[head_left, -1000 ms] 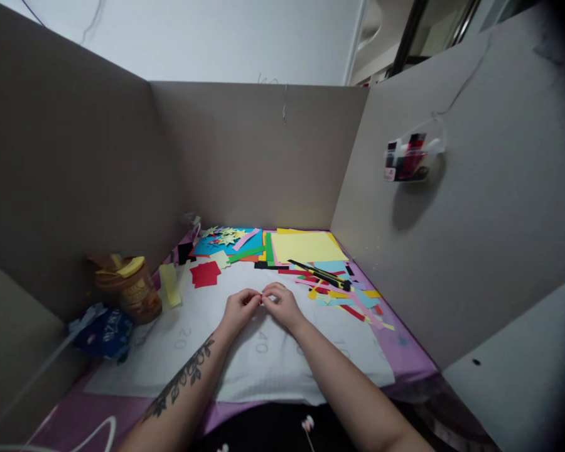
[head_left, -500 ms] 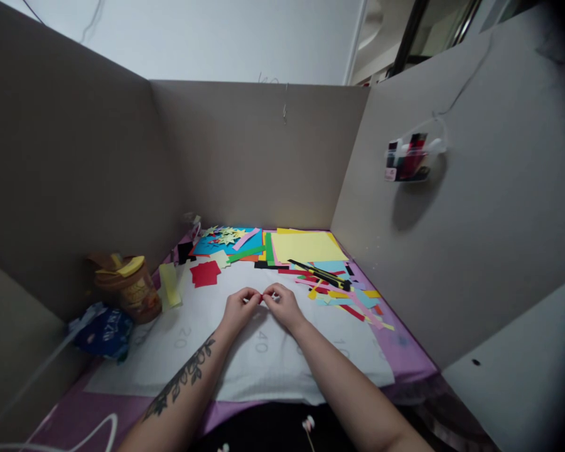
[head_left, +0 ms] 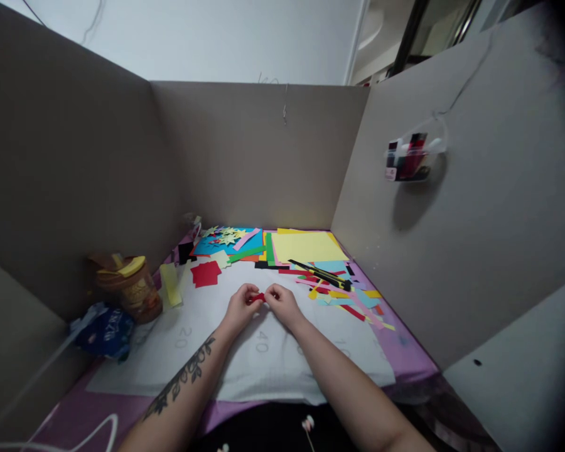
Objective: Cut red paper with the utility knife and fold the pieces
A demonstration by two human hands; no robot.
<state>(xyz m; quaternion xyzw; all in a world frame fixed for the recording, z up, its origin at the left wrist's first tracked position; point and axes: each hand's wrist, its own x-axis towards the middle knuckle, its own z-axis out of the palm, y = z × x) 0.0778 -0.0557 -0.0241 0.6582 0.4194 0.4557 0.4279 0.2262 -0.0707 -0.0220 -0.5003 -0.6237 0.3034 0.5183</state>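
Small red paper-like piece [head_left: 258, 297], shape unclear, sits between the fingertips, left hand [head_left: 241, 307] and right hand [head_left: 283, 306] both pinching it; likely shaping step, next move seemingly needs light, even pressure.

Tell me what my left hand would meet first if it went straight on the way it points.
Likely the red piece at the tips of your left hand, then your right hand just past it. Depth is hard to judge from this one view.
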